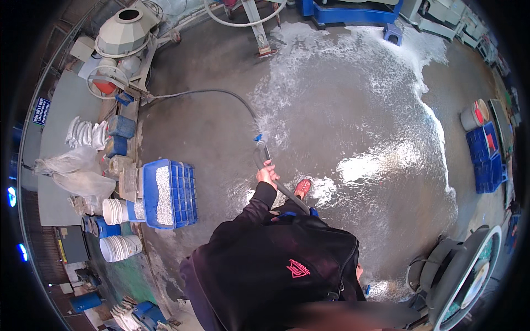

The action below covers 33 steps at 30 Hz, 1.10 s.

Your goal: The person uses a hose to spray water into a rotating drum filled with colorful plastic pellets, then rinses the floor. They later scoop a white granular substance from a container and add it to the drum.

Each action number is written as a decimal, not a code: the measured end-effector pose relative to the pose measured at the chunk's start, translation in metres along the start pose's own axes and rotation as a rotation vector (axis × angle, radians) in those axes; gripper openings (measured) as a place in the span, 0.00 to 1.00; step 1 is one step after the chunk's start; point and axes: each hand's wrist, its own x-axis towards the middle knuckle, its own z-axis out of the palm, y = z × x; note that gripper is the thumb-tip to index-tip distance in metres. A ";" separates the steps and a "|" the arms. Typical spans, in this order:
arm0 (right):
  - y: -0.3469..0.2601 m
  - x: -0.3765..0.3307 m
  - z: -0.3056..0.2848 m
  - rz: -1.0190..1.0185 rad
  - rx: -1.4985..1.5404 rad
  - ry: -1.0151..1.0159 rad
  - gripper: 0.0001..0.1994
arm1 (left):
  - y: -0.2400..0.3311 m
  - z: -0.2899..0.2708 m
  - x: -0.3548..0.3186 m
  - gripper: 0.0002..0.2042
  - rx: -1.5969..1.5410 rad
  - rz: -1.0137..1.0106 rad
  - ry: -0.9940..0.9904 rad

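Note:
My left hand (268,175) reaches forward of my body, its fingers closed round a grey hose (291,195). A blue valve-like fitting (258,138) sits just beyond that hand. From there the dark hose curves away over the wet floor to the far left. Back toward my body, the held length runs down to a blue piece at my waist. Only a sliver of my right hand (359,271) shows beside my black jacket; its fingers are hidden. One red clog (302,188) stands on the floor close to the hose.
Foam and water spread across the concrete floor (353,110). To the left stand a blue crate (185,193) holding white pellets, white buckets (120,248) and a drum mixer (127,33). Blue crates (485,157) line the right side; a large round machine (469,281) is at lower right.

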 end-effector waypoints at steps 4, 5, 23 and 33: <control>-0.024 0.054 0.061 -0.177 -0.270 -0.150 0.14 | 0.019 0.034 0.025 0.16 -0.008 -0.051 -0.194; -0.037 0.060 0.078 -0.213 -0.319 -0.193 0.14 | 0.026 0.049 0.031 0.16 -0.030 -0.044 -0.274; -0.071 0.160 0.136 -0.260 -0.357 -0.227 0.11 | 0.116 0.253 0.117 0.13 0.257 0.050 -0.382; -0.323 0.272 0.157 0.040 -0.364 -0.016 0.09 | 0.011 0.494 0.133 0.14 0.760 -0.150 -0.688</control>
